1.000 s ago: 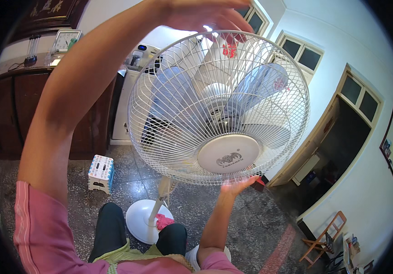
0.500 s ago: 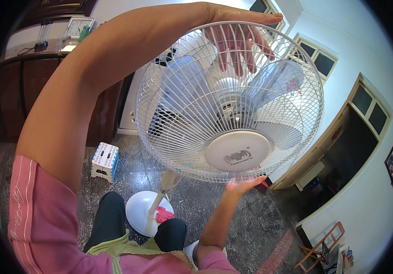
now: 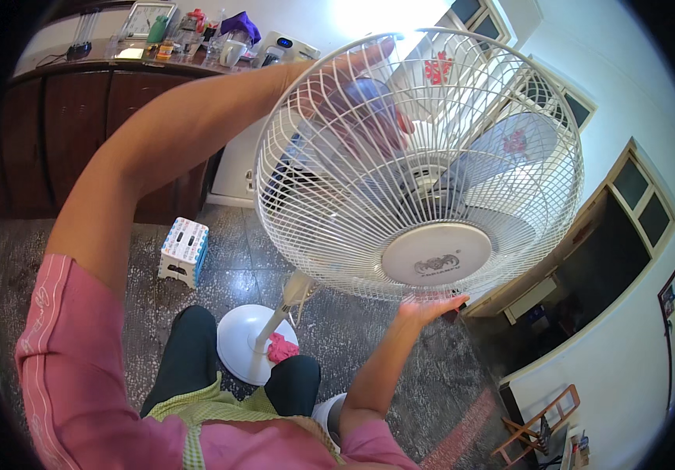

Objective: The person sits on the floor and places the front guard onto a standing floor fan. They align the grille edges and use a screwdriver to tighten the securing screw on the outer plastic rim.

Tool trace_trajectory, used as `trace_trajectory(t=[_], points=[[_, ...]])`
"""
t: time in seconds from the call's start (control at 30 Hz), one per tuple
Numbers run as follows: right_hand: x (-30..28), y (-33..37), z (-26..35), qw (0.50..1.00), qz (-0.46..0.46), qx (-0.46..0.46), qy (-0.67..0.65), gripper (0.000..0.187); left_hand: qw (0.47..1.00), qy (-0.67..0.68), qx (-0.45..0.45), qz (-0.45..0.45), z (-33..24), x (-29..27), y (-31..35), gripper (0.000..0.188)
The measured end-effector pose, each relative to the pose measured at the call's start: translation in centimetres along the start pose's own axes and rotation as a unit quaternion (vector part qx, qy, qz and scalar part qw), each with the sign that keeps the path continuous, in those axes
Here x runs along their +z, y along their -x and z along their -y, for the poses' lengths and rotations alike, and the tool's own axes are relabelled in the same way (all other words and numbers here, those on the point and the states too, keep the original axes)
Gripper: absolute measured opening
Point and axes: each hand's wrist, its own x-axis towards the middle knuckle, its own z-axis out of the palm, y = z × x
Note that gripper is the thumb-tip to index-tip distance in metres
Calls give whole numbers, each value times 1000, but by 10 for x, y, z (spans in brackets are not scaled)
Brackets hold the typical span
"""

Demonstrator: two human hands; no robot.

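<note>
A white wire fan guard with a pale round badge at its middle is held up before me. Bluish see-through blades show through its wires, with the motor hub behind. My left hand is behind the wires at the upper left, close to a blade. Motion blurs it, and the wires partly hide its fingers. From below, my right hand grips the guard's lower rim, thumb stretched to the right. The fan's stand rises from a round white base on the floor.
A pink cloth lies on the base, between my knees. A small folding stool stands to the left. Along the back left runs a dark cabinet with cups and jars. A wooden folding chair leans at the lower right.
The guard has shifted a little right in the view. My left hand has moved from the guard's top rim to behind its upper left wires. The right hand stays at the lower rim.
</note>
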Motion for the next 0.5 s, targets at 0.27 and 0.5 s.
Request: trace_trajectory(t=[0.27, 0.5], points=[[6, 8, 0, 999, 44, -30, 4, 82, 978, 203, -53, -1, 91, -32, 61, 76], [9, 8, -2, 996, 44, -43, 61, 83, 964, 256, -13, -71, 162, -27, 124, 72]])
